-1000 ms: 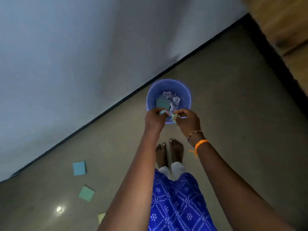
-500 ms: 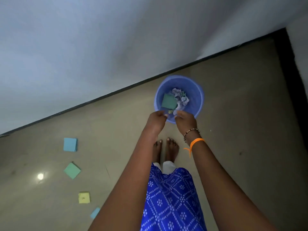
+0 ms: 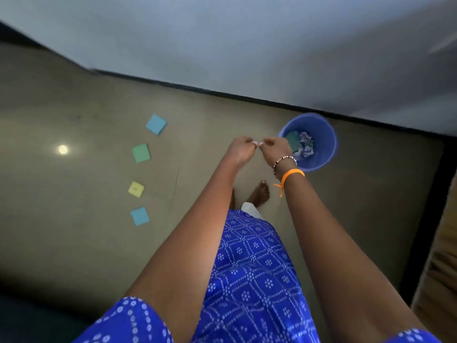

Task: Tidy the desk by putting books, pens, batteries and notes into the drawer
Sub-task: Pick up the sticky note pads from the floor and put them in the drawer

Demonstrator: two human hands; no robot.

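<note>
I am standing on a grey floor. My left hand (image 3: 241, 150) and my right hand (image 3: 276, 149) are held together in front of me, fingers curled, fingertips touching; nothing shows in either. To their right stands a blue bin (image 3: 324, 139) with crumpled paper (image 3: 306, 146) and a green note (image 3: 293, 141) inside. Several sticky notes lie on the floor to the left: a blue note (image 3: 156, 124), a green note (image 3: 141, 153), a yellow note (image 3: 136, 189) and another blue note (image 3: 139, 216).
A pale wall (image 3: 247, 40) with a dark skirting (image 3: 222, 91) runs across the far side. A dark edge and brown wood (image 3: 442, 256) border the right. My bare foot (image 3: 259, 194) is below my hands. A light reflection (image 3: 62, 149) shines on the floor at left.
My view has swung left, so the bin moved from straight ahead to the right. My hands were over the bin holding torn scraps; they are now left of it and show no scraps.
</note>
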